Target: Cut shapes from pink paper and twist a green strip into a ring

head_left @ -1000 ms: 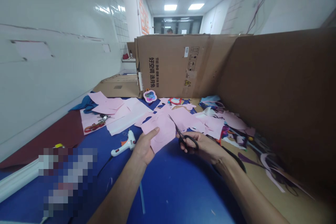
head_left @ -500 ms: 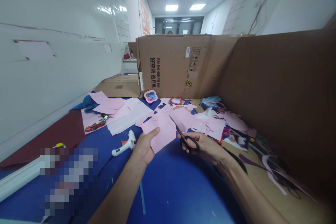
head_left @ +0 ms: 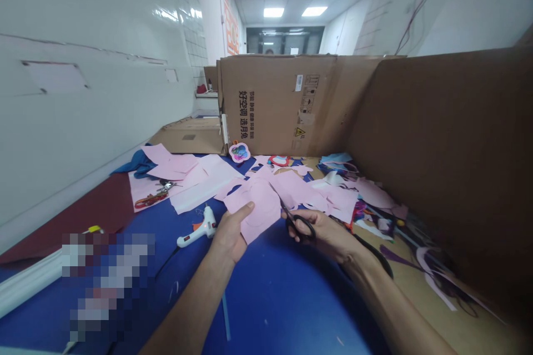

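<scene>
My left hand [head_left: 231, 230] pinches the lower left edge of a pink sheet [head_left: 262, 206], thumb on top, above the blue tabletop. A faint curved outline shows on the sheet. In my right hand [head_left: 318, 228] are black-handled scissors [head_left: 300, 226], my fingers in the loops. Their blades point up and left along the sheet's right edge, where a strip of pink hangs partly cut away. Left of my left hand lies a white glue gun [head_left: 199, 231] with a small red light. More pink cut pieces [head_left: 310, 194] lie just beyond the scissors.
Tall cardboard panels [head_left: 275, 105] wall off the back and right. Pink and white sheets [head_left: 183, 169] with keys [head_left: 166, 186] lie at the left back. A flower-shaped piece [head_left: 240, 152] leans at the back. Mixed scraps [head_left: 375, 222] fill the right side. White sticks [head_left: 33, 280] lie front left.
Almost nothing differs. The pink sheet and my left hand have shifted very slightly to the right; the scissors stay at the sheet's right edge.
</scene>
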{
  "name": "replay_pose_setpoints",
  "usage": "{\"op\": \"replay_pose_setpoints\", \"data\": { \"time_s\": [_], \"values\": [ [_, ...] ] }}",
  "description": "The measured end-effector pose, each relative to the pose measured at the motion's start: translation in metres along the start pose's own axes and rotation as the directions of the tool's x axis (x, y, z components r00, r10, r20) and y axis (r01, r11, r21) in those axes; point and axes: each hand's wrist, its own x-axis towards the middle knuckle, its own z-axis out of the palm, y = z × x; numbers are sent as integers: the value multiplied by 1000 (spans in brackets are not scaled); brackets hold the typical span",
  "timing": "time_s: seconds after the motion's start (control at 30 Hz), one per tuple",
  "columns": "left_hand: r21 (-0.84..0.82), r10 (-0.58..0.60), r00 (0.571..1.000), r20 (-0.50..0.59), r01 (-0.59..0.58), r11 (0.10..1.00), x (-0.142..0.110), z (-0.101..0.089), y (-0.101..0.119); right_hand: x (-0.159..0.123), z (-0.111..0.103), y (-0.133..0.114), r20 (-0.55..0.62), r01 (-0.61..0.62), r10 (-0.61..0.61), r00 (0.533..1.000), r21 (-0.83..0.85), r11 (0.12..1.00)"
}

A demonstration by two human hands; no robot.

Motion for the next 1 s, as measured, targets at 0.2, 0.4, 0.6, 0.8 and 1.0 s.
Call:
{"op": "replay_pose_setpoints", "data": {
  "time_s": [0.2, 0.4, 0.6, 0.8, 1.0],
  "values": [
    [8, -3, 1000, -16, 3, 1000, -2, 3, 1, 0, -1, 0, -16, -5, 5, 1000, -18, 1000],
    [19, 16, 1000, -14, -15, 1000, -2, 4, 1, 0, -2, 1, -9, 5, -5, 1000, -27, 1000],
    [-1, 30, 999, -45, -30, 1000, -3, 5, -2, 2, 1, 2, -3, 27, -27, 1000, -18, 999],
    [1, 52, 997, -53, -52, 999, -2, 4, -6, 2, 7, 1, -16, 23, -23, 1000, -7, 1000],
    [-5, 67, 996, -62, -68, 998, -4, 5, -9, 4, 12, 3, -26, 39, -38, 999, 16, 999]
  ]
}}
